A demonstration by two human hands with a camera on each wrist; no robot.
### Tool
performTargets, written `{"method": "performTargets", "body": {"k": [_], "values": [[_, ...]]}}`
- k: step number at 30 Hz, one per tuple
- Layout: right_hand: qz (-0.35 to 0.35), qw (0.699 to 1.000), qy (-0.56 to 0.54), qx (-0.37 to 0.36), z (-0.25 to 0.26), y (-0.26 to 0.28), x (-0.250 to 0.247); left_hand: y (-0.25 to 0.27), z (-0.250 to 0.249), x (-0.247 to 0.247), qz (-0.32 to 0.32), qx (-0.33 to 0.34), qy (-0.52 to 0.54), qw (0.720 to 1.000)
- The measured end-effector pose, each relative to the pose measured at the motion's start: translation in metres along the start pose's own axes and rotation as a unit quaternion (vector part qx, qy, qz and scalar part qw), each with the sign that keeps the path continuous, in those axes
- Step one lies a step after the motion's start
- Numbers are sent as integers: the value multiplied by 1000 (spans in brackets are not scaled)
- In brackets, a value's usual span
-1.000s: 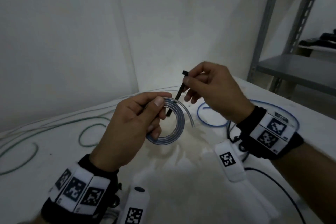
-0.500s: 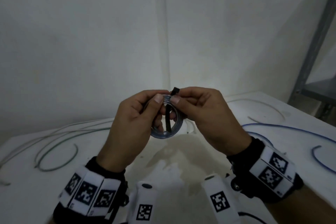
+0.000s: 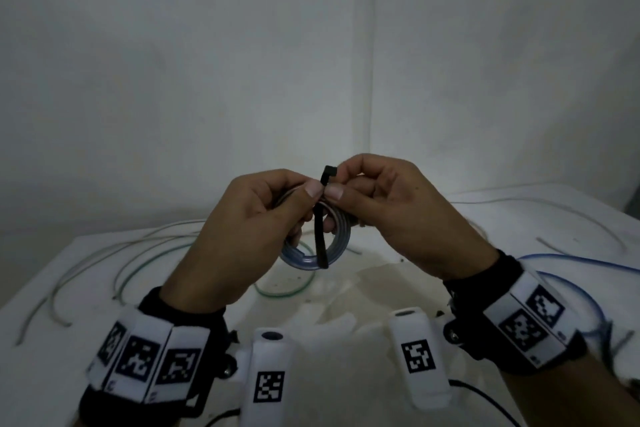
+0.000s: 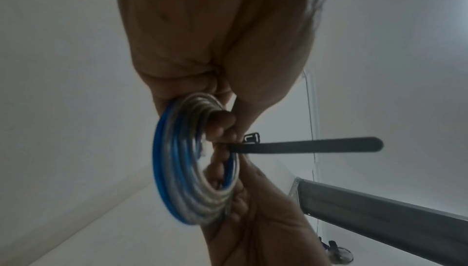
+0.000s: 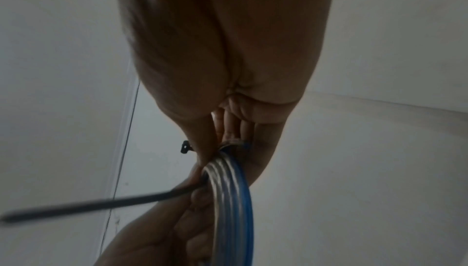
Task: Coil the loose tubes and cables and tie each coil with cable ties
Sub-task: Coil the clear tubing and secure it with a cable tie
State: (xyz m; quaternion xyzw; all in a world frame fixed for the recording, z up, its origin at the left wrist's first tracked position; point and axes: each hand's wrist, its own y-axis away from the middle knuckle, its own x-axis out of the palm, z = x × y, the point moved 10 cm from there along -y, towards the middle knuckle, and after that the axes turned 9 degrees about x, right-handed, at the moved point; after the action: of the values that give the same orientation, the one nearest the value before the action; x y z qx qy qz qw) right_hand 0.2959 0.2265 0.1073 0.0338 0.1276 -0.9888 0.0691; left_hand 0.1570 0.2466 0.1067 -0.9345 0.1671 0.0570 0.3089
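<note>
A small coil of clear and blue tube (image 3: 337, 239) (image 4: 182, 170) (image 5: 233, 200) hangs in the air above the white table (image 3: 353, 291). My left hand (image 3: 263, 218) grips its upper left part, thumb on top. My right hand (image 3: 377, 198) pinches a black cable tie (image 3: 321, 236) near its head, against the top of the coil. The tie's strap runs down across the coil's front. In the left wrist view the strap (image 4: 303, 144) sticks out sideways past the fingers, and in the right wrist view the strap (image 5: 101, 204) does the same.
Loose white tubes (image 3: 104, 253) and a green cable (image 3: 277, 289) lie on the table at the left and middle. A blue tube (image 3: 571, 260) and a white tube (image 3: 554, 204) lie at the right. Two walls meet in a corner right behind the table.
My right hand has carried the cable tie from the right to the coil and laid it across the front. Both hands have come together, and my head has turned left.
</note>
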Motion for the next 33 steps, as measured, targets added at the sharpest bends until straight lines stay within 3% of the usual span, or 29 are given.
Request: {"method": "performTargets", "body": {"k": [6, 10, 15, 19, 24, 33], "values": [[-27, 999, 9, -30, -5, -8, 7, -3, 4, -18, -86, 22, 1, 996], [-79, 994, 23, -70, 1, -5, -1, -2, 2, -18, -98, 25, -13, 995], [-71, 991, 51, -97, 4, -1, 8, -2, 3, -21, -116, 17, 17, 993], [-65, 989, 80, -102, 3, -1, 12, -3, 5, -23, -78, -6, 22, 997], [-43, 983, 131, -118, 7, 0, 19, -3, 1, -23, -72, 20, 13, 997], [-104, 980, 127, -113, 6, 0, 8, -2, -3, -34, -141, 49, 12, 989]]}}
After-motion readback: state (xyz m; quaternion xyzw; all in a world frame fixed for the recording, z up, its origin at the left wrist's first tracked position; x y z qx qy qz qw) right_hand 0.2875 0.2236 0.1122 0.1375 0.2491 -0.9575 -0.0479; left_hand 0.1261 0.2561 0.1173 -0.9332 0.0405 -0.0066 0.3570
